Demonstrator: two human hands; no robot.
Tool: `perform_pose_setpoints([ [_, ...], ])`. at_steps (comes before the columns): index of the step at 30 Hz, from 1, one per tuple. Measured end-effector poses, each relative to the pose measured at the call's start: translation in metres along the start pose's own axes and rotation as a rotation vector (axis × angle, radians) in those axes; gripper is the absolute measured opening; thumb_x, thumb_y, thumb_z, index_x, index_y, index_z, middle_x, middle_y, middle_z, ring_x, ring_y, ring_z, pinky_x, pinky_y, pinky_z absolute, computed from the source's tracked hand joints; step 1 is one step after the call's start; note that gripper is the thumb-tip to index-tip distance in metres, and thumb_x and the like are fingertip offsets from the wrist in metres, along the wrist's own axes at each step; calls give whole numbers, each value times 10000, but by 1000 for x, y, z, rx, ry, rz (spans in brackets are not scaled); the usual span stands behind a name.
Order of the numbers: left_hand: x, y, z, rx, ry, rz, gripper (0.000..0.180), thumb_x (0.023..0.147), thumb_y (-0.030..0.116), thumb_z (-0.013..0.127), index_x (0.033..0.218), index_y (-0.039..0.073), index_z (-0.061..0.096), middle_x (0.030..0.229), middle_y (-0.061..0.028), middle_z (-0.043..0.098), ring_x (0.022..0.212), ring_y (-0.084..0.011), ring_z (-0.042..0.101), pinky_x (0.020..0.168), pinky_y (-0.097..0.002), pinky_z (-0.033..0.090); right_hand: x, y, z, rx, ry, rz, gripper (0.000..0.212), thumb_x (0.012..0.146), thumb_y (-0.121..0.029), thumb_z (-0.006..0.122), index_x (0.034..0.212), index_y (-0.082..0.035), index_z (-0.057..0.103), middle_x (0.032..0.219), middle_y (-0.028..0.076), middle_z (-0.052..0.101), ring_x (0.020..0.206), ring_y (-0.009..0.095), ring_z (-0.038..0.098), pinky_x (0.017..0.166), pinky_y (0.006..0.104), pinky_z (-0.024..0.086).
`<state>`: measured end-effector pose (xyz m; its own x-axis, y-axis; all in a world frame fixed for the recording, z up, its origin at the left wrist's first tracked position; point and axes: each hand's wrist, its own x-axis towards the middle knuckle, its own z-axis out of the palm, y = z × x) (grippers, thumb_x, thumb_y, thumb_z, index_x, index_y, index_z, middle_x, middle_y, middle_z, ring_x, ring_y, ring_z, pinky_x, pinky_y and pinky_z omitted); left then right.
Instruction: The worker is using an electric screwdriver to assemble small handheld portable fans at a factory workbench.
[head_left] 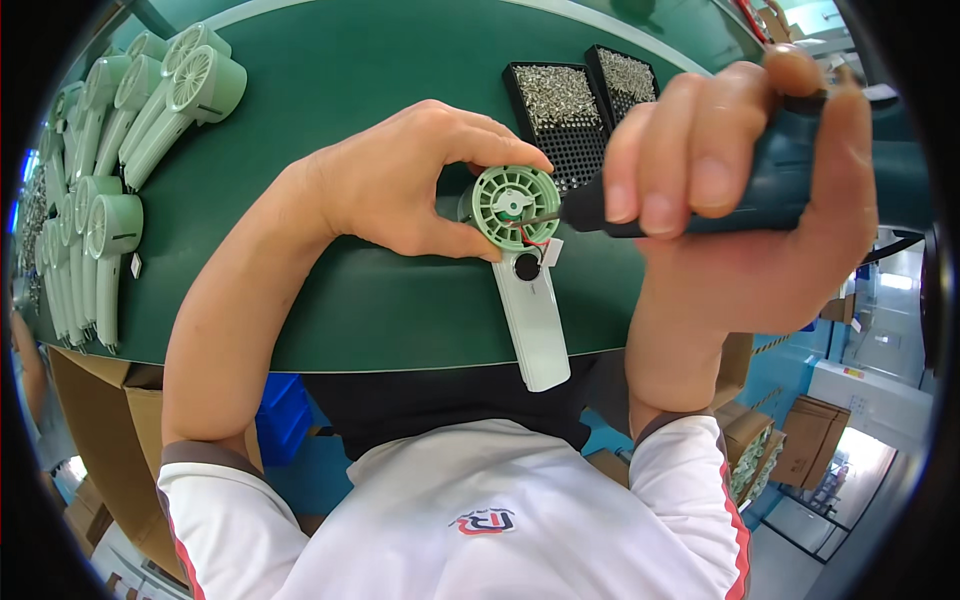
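Note:
A pale green handheld fan (535, 320) lies with its round head away from me and its whitish handle reaching past the table's front edge. My left hand (405, 185) grips the fan's head between thumb and fingers. Inside the head a ribbed ring and a hub show, with thin red and black wires and a white tag beside them. My right hand (710, 170) is wrapped round a dark teal electric screwdriver (770, 165). Its thin bit reaches leftward over the open fan head, close to the hub. Whether the tip touches a screw is too small to tell.
Two black screw trays (560, 105) full of small silver screws stand behind the fan. Several pale green fans (160, 110) are piled at the left of the green table (330, 60). Below the edge are a blue bin (283, 415) and cardboard boxes (95, 400).

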<state>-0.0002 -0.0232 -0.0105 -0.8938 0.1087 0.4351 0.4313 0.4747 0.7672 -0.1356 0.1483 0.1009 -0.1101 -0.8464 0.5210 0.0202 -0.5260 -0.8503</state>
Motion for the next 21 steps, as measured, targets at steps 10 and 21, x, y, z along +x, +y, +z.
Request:
perform_pose_setpoints([
  [10, 2, 3, -3, 3, -35, -31, 638, 659, 143, 899, 1242, -9, 691, 1057, -182, 727, 963, -351, 704, 851, -392, 561, -4, 15, 18, 288, 194, 52, 523, 1136, -310, 195, 1369, -29, 570, 760, 61, 587, 559, 204, 541, 537, 394, 522],
  [21, 0, 4, -3, -11, -40, -47, 642, 663, 145, 895, 1258, 8, 699, 1066, -191, 733, 954, -355, 710, 855, -397, 570, -5, 40, -7, 34, -100, -72, 461, 1135, -266, 228, 1326, 5, 549, 736, 73, 580, 543, 205, 530, 528, 392, 519],
])
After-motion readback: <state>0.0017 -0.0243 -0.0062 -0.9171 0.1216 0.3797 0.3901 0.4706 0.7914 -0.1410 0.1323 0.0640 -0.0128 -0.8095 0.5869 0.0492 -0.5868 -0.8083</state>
